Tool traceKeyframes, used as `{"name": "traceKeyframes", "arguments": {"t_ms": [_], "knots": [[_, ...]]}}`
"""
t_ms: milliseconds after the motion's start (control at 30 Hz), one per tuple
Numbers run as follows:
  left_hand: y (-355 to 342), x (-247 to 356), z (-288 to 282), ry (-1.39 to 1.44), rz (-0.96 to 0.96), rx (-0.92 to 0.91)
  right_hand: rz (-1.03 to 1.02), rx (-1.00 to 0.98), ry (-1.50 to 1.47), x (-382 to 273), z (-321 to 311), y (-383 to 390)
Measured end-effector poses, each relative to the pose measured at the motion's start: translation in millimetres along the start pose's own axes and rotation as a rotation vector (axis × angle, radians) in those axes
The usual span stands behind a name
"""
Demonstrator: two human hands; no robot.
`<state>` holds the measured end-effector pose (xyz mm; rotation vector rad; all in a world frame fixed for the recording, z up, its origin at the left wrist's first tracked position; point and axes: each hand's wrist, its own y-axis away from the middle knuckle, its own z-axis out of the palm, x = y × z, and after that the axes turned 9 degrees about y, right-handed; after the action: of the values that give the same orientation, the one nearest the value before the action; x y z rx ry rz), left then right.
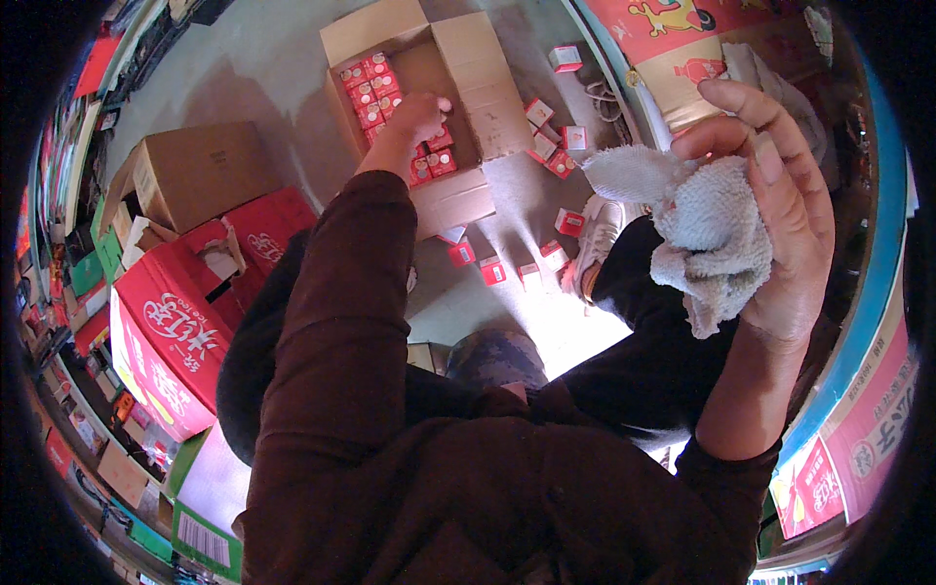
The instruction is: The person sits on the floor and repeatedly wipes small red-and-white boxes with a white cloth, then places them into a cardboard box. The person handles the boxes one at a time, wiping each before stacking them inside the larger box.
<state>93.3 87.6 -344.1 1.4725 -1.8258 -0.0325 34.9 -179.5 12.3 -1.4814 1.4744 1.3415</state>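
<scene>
My left hand (417, 119) reaches into an open cardboard carton (454, 203) on the floor. Its fingers are curled above the small red-and-white boxes (369, 96) standing in rows inside; what they hold, if anything, is hidden. The boxes fill the carton's left and near part, and bare cardboard shows at its right. Raised at the right, my right hand (788, 210) holds a crumpled whitish cloth (717, 239) between thumb and fingers, its loose end hanging down.
Several loose small boxes (490, 270) lie on the floor between the carton and my shoe (602, 234). A brown carton (210, 171) and a red carton (185, 327) stand at the left, beside packed shelves. A red printed carton (673, 58) stands at the far right.
</scene>
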Motion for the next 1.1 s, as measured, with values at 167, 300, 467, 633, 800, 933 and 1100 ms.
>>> {"name": "traceKeyframes", "arguments": {"t_ms": [167,300,467,633,800,933,1100], "knots": [[11,13,5,-0.278,0.049,-0.028,0.008,0.025,0.01,0,2,0],[12,11,6,-0.23,-0.018,-0.06,0.002,0.02,0.014,1,2,0],[11,8,15,-0.171,-0.08,-0.042,0.002,0.025,0.053,3,-1,0],[5,6,19,-0.196,0.023,0.118,-0.061,-0.003,0.213,-2,-5,-2],[13,34,24,-0.006,0.001,0.332,0.037,0.217,0.049,-4,3,4],[49,69,44,-0.179,0.168,0.514,0.015,0.09,-0.181,-10,-6,12],[104,112,98,-0.179,0.503,0.171,-0.05,0.178,-0.172,-13,-10,19]]}}
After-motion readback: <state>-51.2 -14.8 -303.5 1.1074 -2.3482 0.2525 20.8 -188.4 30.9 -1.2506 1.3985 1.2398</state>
